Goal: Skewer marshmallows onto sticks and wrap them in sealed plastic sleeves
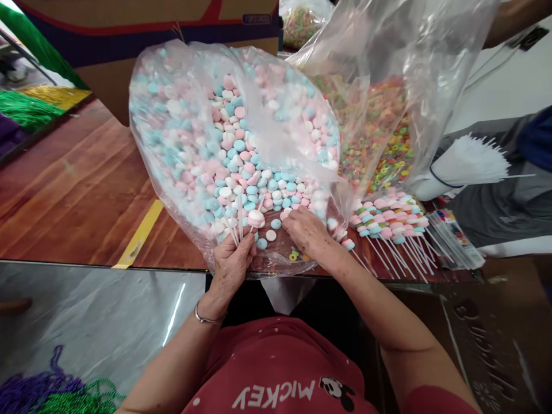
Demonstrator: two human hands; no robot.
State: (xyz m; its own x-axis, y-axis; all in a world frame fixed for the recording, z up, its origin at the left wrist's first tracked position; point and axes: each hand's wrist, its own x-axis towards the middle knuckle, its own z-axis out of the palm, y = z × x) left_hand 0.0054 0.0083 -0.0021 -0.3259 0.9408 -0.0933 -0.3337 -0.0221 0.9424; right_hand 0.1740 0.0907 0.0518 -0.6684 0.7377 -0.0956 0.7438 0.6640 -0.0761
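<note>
My left hand [233, 259] is closed around several thin white sticks [240, 215], held upright. One stick carries white and pink candy-like discs [256, 218] just above my fingers. To the right, my right hand [307, 231] reaches into the mouth of a large clear plastic bag [170, 167], fingers curled together with a pale disc [286, 214] at their tips. Pink, white and light blue discs [239, 145] fill this bag. Between my hands lie a few loose discs [271, 235] and small yellow-green rings [294, 255].
Right of the bag lies a pile of sticks threaded with discs [390, 217]. Behind it stand a bag of colourful rings [394, 149] and a bundle of white sticks [470, 164]. A cardboard box [103, 75] is at the back left. Yellow tape [140, 236] crosses the wooden table [73, 190].
</note>
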